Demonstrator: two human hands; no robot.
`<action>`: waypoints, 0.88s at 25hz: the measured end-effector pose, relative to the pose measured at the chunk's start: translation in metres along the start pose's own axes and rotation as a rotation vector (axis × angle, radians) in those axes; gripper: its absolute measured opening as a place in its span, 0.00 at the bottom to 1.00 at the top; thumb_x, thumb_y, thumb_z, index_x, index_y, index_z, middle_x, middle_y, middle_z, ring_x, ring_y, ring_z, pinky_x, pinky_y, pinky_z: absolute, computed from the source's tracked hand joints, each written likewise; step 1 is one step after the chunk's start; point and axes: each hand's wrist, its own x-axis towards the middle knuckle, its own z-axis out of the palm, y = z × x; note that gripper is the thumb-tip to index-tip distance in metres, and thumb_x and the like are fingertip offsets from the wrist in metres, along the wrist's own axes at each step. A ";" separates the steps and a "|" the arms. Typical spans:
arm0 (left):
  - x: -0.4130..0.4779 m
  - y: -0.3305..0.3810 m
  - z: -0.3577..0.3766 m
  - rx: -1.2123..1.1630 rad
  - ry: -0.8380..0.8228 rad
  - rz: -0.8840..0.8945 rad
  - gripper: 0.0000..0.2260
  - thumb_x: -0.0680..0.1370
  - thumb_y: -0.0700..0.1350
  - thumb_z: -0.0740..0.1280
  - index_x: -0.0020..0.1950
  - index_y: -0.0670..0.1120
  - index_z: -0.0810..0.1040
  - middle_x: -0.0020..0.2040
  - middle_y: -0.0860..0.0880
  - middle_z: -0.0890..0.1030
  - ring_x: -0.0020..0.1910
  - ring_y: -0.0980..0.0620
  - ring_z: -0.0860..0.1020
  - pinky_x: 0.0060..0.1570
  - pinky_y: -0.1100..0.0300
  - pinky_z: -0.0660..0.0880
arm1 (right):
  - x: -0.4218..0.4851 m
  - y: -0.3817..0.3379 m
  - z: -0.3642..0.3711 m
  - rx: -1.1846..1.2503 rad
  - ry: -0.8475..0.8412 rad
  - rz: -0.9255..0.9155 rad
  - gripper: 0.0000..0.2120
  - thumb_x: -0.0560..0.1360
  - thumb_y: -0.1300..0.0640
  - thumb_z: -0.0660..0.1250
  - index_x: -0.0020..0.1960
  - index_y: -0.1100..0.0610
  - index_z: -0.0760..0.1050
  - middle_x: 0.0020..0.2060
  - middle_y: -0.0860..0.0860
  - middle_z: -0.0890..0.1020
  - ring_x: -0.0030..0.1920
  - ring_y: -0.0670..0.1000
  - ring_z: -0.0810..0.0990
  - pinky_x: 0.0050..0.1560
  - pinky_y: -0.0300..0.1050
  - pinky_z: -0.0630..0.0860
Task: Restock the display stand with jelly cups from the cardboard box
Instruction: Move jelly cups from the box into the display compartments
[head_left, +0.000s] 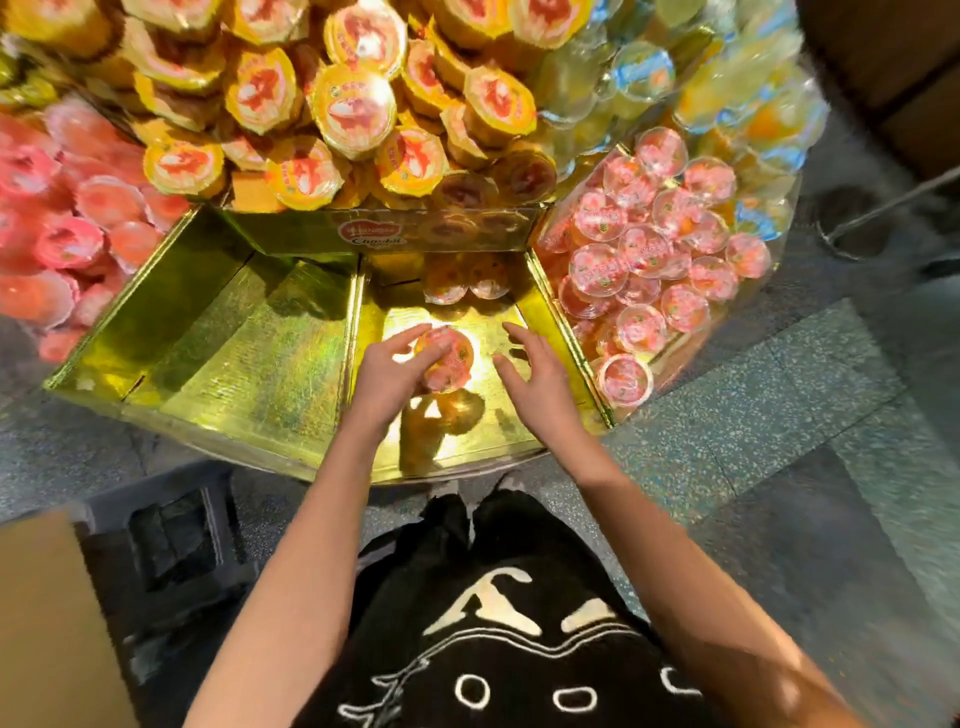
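Note:
The display stand (291, 415) has shiny gold wedge-shaped compartments. My left hand (389, 374) grips a pink-lidded jelly cup (451, 358) low over the middle compartment's gold floor. My right hand (535, 374) hovers just right of that cup with fingers spread, holding nothing. Two jelly cups (465, 283) lie at the back of the same compartment. A corner of the cardboard box (47, 623) shows at the lower left.
The gold compartment (218, 332) to the left holds nothing. The right compartment (649, 249) is piled with pink cups. Yellow-lidded cups (353, 104) heap on the upper tier, pink ones (67, 223) at far left. A dark crate (171, 540) stands on the speckled floor.

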 end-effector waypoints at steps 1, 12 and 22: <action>-0.002 0.006 0.011 0.036 -0.042 0.031 0.22 0.71 0.55 0.76 0.63 0.48 0.81 0.58 0.47 0.81 0.51 0.47 0.83 0.46 0.50 0.83 | -0.008 -0.005 -0.007 0.066 0.021 0.027 0.21 0.80 0.55 0.65 0.72 0.55 0.68 0.67 0.54 0.73 0.60 0.49 0.75 0.59 0.40 0.70; -0.012 0.044 0.169 0.112 -0.371 0.153 0.20 0.81 0.50 0.66 0.70 0.61 0.65 0.62 0.46 0.75 0.56 0.46 0.79 0.45 0.49 0.83 | -0.031 0.039 -0.112 0.363 0.291 0.149 0.21 0.78 0.54 0.69 0.68 0.42 0.69 0.62 0.41 0.76 0.62 0.46 0.77 0.63 0.48 0.76; 0.038 0.073 0.345 0.013 -0.374 0.081 0.30 0.76 0.33 0.69 0.73 0.54 0.65 0.72 0.48 0.68 0.64 0.45 0.76 0.52 0.55 0.81 | 0.063 0.123 -0.270 0.278 0.223 0.176 0.20 0.80 0.60 0.64 0.72 0.54 0.70 0.66 0.49 0.76 0.64 0.46 0.76 0.64 0.42 0.73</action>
